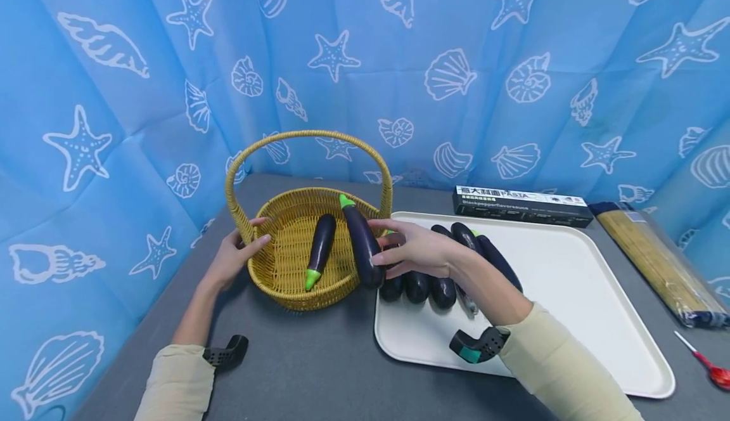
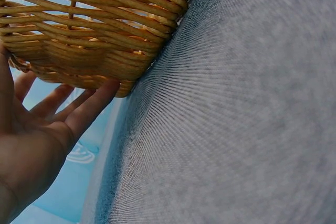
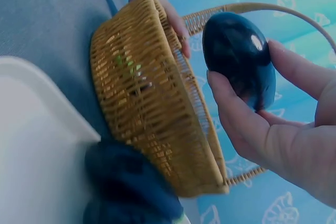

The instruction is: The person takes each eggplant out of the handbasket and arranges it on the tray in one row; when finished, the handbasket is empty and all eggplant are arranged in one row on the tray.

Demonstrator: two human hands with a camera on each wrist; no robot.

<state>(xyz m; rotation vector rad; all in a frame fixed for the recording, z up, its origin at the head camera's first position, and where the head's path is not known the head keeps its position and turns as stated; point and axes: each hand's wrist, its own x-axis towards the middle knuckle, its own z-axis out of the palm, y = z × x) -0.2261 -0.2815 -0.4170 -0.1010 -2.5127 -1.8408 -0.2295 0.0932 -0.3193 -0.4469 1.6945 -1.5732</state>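
My right hand [image 1: 419, 246] holds a dark purple eggplant [image 1: 363, 243] between thumb and fingers, over the right rim of a woven basket [image 1: 296, 297]. Its green stem end points up and away; in the right wrist view the rounded end of this eggplant [image 3: 236, 51] faces the camera. Another eggplant [image 1: 322, 242] lies inside the basket, green end toward me. At the basket's left side, my left hand [image 1: 230, 256] holds the wall by the handle's base, thumb over the rim. The left wrist view shows its fingers [image 2: 86, 108] against the outside of the weave.
Right of the basket, several eggplants [image 1: 441, 291] lie on the left part of a white tray [image 1: 570, 319]. Behind the tray stands a black pasta box [image 1: 521, 208]. A pack of dry noodles [image 1: 661, 262] and a red spoon [image 1: 715, 373] lie at right. The basket's tall handle [image 1: 310, 134] arches overhead.
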